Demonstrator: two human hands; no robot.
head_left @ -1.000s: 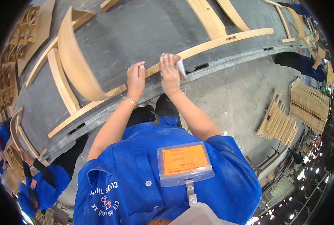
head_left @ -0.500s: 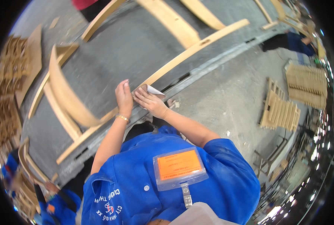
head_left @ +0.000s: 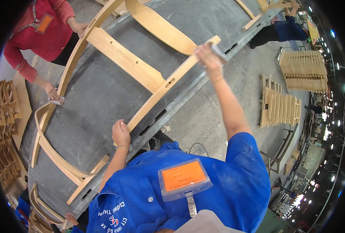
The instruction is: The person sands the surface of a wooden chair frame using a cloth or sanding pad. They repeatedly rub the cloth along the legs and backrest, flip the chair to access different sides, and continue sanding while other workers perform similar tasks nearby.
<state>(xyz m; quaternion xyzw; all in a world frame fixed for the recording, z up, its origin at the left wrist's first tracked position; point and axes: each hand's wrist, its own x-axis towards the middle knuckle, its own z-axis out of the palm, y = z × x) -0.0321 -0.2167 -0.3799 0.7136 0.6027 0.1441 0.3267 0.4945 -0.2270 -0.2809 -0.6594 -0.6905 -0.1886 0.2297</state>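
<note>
- Long curved rail of pale bentwood [head_left: 168, 83]: part of a chair frame lying on the grey felt-covered worktop [head_left: 102, 97], running along its near edge from the near-left up toward the far-right end.
- Left hand [head_left: 121, 133]: fingers closed over the rail's lower end at the near edge of the worktop, pinning it down; a thin bracelet sits at the wrist. A second ago this hand sat at the middle of the rail, close beside the other.
- Right hand [head_left: 208, 56]: arm fully stretched, fingers closed on a small pale sanding pad [head_left: 219, 50] pressed to the rail's far tip. It has travelled out from mid-rail to the end within the last second; judged from that, one long rubbing stroke along the rail has reached its limit.
- Straight pale cross-slat with small holes [head_left: 126, 58]: joins the rail to the opposite curved rail [head_left: 77, 50] across the worktop.
- Wide curved plywood back panel [head_left: 160, 27]: at the far edge, beyond the slat.
- Second bentwood frame [head_left: 60, 163]: at the left corner.
- Co-worker in a red top [head_left: 40, 35]: across the worktop, one hand [head_left: 52, 91] on the opposite rail with a pale pad.
- Stacked slatted wooden parts [head_left: 281, 106]: on the floor to the right.
- Orange badge in a clear holder [head_left: 184, 178]: on the blue jacket.
</note>
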